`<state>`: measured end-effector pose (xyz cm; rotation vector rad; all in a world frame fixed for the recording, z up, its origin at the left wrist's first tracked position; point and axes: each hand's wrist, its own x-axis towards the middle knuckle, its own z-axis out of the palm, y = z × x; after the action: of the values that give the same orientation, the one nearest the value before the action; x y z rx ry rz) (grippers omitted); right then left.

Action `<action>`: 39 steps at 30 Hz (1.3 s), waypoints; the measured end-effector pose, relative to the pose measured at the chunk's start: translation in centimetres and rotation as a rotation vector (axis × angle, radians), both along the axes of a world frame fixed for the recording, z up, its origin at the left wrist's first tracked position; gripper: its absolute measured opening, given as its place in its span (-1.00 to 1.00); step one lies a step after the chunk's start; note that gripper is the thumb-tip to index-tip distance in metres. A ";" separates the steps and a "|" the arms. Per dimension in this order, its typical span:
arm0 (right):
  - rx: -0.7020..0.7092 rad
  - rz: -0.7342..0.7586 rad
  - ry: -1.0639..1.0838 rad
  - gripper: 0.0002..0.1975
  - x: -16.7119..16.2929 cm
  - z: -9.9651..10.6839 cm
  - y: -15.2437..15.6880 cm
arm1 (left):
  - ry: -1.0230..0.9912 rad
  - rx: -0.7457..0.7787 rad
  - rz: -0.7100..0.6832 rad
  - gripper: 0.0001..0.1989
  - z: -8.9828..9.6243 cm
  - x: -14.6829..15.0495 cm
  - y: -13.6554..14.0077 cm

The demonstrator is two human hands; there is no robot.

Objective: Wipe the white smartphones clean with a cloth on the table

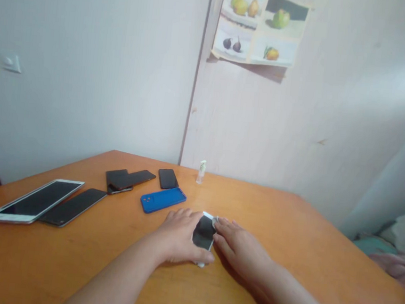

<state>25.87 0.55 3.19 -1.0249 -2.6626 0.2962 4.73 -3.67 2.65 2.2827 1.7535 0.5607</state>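
A white-edged smartphone point(204, 232) with a dark screen lies on the table in front of me. My left hand point(181, 235) wraps round its left side, the thumb across its near end. At the phone's upper right edge, my right hand point(237, 242) presses a small pale cloth point(215, 222) under its fingertips; most of the cloth is hidden. Just beyond my left hand rests a blue phone case point(163, 200), with a dark phone point(168, 179) behind it.
To the left on the wooden table point(72, 263) are a white tablet point(38, 199), a long black phone point(75, 207) and overlapping dark phones point(129, 180). A small clear pump bottle point(201, 172) stands near the wall. Fruit paintings point(261, 27) hang above.
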 end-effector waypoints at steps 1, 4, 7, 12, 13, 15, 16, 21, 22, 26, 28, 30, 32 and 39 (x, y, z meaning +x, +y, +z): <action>0.003 -0.012 0.009 -0.68 0.0 0.1 0.0 | 0.001 -0.008 -0.014 -0.18 0.1 0.1 -0.1; 0.013 -0.043 0.027 -0.73 0.0 0.3 -0.1 | -0.011 -0.022 -0.054 -0.25 0.1 0.4 -0.2; 0.008 -0.041 0.030 -0.76 0.0 0.4 -0.4 | -0.044 -0.028 -0.090 -0.39 0.1 0.8 0.0; 0.034 0.060 0.063 -0.77 -0.4 -0.1 -0.7 | -0.094 0.005 -0.104 -0.33 -0.1 0.7 0.3; 0.039 0.074 0.067 -0.76 -0.4 -0.3 -0.5 | -0.106 0.004 -0.099 -0.32 -0.2 0.5 0.4; 0.038 0.082 0.067 -0.74 -0.3 -0.4 -0.1 | -0.139 -0.003 -0.082 -0.30 -0.5 0.2 0.5; 0.033 0.080 0.065 -0.74 -0.2 -0.5 0.2 | -0.162 -0.007 -0.070 -0.29 -0.7 0.0 0.5; 0.016 0.064 0.060 -0.70 0.2 -0.6 0.8 | -0.309 -0.035 -0.002 -0.38 -1.7 -0.2 0.6; 0.015 0.063 0.059 -0.69 0.3 -0.7 0.8 | -0.336 -0.037 0.024 -0.39 -1.8 -0.1 0.6; 0.014 0.069 0.061 -0.63 0.5 -1.1 1.3 | -0.312 -0.055 0.149 -0.29 -1.7 0.0 0.3; 0.022 0.059 0.054 -0.63 0.6 -1.3 1.7 | -0.210 -0.051 0.206 -0.22 -1.6 0.0 -0.3; 0.034 0.031 0.039 -0.64 0.5 -1.5 2.0 | -0.097 -0.018 0.258 -0.17 -1.8 0.0 -1.2; 0.052 0.016 0.024 -0.66 0.2 -1.5 1.6 | -0.029 0.034 0.303 -0.20 -2.2 0.0 -2.2; 0.094 0.272 0.020 -0.67 -1.2 -0.8 -1.0 | -0.066 0.169 0.292 -0.47 -3.6 0.0 -3.6</action>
<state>24.68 -0.49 2.36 -0.6286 -2.7677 0.2306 4.70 -7.31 -0.91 2.0927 2.0941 0.8572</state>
